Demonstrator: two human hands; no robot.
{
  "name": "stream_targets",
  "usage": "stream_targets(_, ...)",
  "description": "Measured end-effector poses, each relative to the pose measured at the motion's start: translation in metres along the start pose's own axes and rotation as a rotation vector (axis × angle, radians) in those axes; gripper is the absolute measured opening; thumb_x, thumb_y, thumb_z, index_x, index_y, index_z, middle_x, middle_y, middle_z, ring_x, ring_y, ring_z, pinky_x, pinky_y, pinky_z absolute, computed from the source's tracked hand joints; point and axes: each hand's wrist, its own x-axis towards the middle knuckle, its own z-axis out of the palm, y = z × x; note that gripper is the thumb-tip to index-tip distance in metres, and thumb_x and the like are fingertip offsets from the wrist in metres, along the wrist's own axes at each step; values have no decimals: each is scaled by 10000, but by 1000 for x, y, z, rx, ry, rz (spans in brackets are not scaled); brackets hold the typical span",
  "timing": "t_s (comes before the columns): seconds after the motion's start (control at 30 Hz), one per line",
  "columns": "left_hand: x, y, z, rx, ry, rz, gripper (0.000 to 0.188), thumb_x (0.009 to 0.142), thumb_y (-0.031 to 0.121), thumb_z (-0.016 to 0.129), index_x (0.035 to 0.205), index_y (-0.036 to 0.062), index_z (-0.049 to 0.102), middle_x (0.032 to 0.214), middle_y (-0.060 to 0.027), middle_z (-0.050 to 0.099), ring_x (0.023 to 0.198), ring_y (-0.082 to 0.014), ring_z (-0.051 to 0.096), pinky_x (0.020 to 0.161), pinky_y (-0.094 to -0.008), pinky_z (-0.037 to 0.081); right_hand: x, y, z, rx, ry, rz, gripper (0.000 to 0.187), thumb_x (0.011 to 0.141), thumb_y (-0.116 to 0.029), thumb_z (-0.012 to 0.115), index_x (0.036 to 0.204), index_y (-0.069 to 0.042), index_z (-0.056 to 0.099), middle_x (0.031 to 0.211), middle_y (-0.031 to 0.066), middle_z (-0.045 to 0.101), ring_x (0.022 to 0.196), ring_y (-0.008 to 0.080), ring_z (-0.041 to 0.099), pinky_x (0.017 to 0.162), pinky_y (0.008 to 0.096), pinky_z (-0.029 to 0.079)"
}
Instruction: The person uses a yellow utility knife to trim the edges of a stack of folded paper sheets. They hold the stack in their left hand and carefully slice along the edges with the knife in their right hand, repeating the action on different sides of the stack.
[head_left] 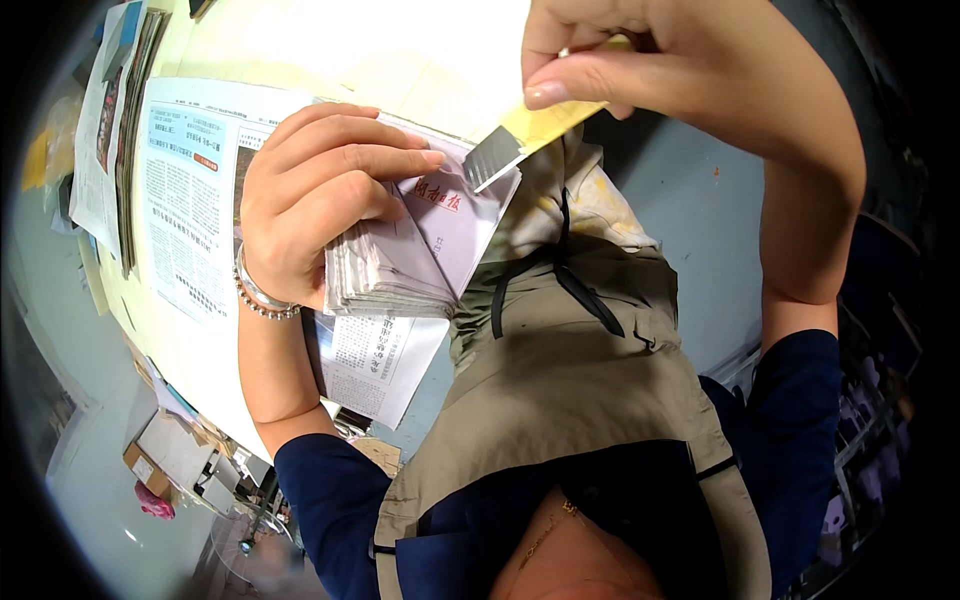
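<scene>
My left hand is closed on a thick stack of folded paper packets, its thumb side by their layered edges and its fingers curled over the top. Red and dark print shows on the uppermost packet. In my right hand, a yellow snap-off utility knife is pinched between thumb and fingers. Its wide grey blade slants down over the top packet, near the stack's right corner; whether it touches the paper I cannot tell. A printed newspaper sheet sticks out below the stack.
A pale yellow tabletop spreads beneath. Another newspaper lies left of my left hand, and a pile of papers stands at the table's left edge. Cardboard boxes sit at lower left. My olive apron is close to the stack.
</scene>
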Motion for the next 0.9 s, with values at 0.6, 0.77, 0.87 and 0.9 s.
stream_targets(0.6,2,-6,3,-18,-9,37,302,662,337,732,692,76,584,956,-130,742,835,-308,690,764,-405,528,6,23,13,38,-34,-189,212,895,-181,660,864,27,683,684,138,638,611,230,584,609,330,471)
stream_targets(0.77,0,0,7,-41,-8,-69,330,647,366,726,702,70,589,1006,-140,733,851,-305,660,739,-385,517,5,53,35,135,87,-343,192,900,-161,678,866,28,680,668,97,636,573,157,551,562,289,445)
stream_targets(0.87,-1,-1,7,-55,-30,-69,375,652,422,705,707,69,590,1021,-144,730,856,-304,647,741,-375,511,9,59,24,280,-57,-256,174,897,-145,697,877,28,684,667,75,645,567,123,534,553,262,436)
stream_targets(0.9,0,-3,7,-57,-39,-53,391,653,441,697,707,69,590,1019,-144,730,855,-305,646,747,-373,510,7,62,28,288,-19,-300,178,894,-149,700,878,28,685,665,81,645,564,127,533,554,264,437)
